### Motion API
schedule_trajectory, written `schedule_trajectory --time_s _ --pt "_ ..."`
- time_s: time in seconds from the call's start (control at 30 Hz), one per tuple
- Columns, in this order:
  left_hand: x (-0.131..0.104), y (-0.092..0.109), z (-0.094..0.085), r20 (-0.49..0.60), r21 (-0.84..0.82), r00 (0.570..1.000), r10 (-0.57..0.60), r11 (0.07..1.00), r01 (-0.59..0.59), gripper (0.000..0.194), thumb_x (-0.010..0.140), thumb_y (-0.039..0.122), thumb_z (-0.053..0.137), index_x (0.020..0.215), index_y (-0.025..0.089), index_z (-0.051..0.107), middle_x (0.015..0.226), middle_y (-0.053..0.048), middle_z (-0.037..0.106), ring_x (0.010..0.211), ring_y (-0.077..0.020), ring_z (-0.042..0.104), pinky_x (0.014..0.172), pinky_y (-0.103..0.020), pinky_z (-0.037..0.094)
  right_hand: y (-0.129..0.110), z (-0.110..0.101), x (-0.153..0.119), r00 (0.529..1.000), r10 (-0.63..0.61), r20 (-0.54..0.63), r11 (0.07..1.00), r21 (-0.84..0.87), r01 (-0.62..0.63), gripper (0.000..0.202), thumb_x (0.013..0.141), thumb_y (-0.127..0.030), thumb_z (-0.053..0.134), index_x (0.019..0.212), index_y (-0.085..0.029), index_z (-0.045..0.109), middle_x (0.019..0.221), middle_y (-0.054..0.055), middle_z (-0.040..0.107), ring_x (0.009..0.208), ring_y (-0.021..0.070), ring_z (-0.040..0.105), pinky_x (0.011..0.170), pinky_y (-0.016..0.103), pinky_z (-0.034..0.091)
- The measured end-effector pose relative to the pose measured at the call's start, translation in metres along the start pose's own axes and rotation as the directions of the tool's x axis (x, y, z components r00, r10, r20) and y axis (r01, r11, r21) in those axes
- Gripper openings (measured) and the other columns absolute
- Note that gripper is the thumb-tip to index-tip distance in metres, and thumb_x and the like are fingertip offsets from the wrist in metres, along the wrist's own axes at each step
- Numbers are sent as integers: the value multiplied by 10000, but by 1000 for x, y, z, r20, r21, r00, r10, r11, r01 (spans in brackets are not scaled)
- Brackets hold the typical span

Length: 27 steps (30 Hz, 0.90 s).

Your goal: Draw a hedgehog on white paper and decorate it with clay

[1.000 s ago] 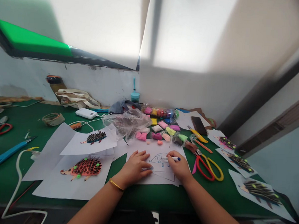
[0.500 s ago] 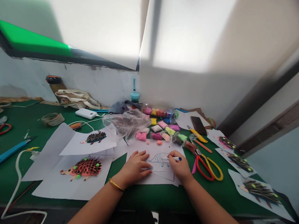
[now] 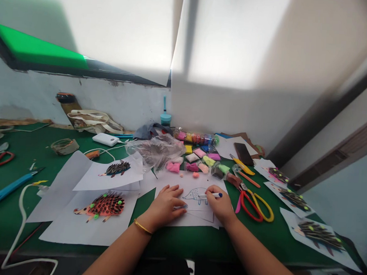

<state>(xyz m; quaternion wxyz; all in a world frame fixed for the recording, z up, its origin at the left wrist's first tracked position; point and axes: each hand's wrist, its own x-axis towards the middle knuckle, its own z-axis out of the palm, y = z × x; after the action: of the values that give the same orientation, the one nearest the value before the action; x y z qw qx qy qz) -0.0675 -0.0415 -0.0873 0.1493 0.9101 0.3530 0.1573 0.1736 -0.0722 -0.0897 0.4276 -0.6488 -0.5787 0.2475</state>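
A white marker with a dark blue end [image 3: 215, 195] is pinched in my right hand [image 3: 221, 207], its tip on a hedgehog outline [image 3: 195, 194] drawn in blue. Small marks fill part of the outlined body. The drawing is on white paper [image 3: 169, 178] in front of me. My left hand [image 3: 166, 206] lies flat on the paper's left side with its fingers spread, left of the drawing. A small clear bluish thing [image 3: 185, 206] shows by its fingertips; I cannot make out what it is. Small peach clay balls [image 3: 195, 175] rest near the paper's top edge.
Scissors with red and yellow handles [image 3: 253, 207] lie right of my right hand. Several clay packets [image 3: 192, 157] sit behind the paper, beside a crumpled plastic bag [image 3: 153, 150]. Finished hedgehog pictures [image 3: 106, 207] lie left and right. A phone [image 3: 243, 153] is at the back right.
The marker and my right hand have shifted very slightly within the hedgehog outline. My left hand stays in place on the paper.
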Motion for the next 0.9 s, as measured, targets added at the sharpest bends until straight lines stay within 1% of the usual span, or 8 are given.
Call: schedule_trajectory --time_s 0.17,0.3,0.67,0.9 --pt "0 1 -1 -2 -3 1000 0 1000 0 207 828 383 700 1019 322 751 1387 -54 559 1334 -330 445 1125 -548 277 0 -2 -1 1000 -10 -10 999 34 10 146 746 -264 476 669 -212 588 650 -10 594 666 176 545 610 265 386" --pt "1 3 -3 14 -4 1000 -9 1000 10 203 830 376 697 1018 322 751 1380 -57 565 1336 -333 441 1123 -560 273 0 -4 -3 1000 -2 -31 1000 26 3 146 739 -265 472 660 -213 583 644 -8 595 659 179 542 597 265 380" --pt "1 4 -4 20 -6 1000 -21 1000 22 205 827 368 701 1019 320 751 1384 -60 562 1340 -333 436 1125 -561 270 2 -4 -5 999 -26 24 1000 -5 26 157 762 -289 484 683 -217 600 670 -3 622 683 186 562 614 264 393" --pt "0 3 -3 9 -6 1000 -17 1000 17 207 828 374 698 1022 322 749 1386 -58 561 1343 -325 434 1126 -554 266 3 -5 -4 999 -41 27 999 3 41 156 760 -269 478 675 -212 596 673 -3 615 683 183 559 618 267 391"
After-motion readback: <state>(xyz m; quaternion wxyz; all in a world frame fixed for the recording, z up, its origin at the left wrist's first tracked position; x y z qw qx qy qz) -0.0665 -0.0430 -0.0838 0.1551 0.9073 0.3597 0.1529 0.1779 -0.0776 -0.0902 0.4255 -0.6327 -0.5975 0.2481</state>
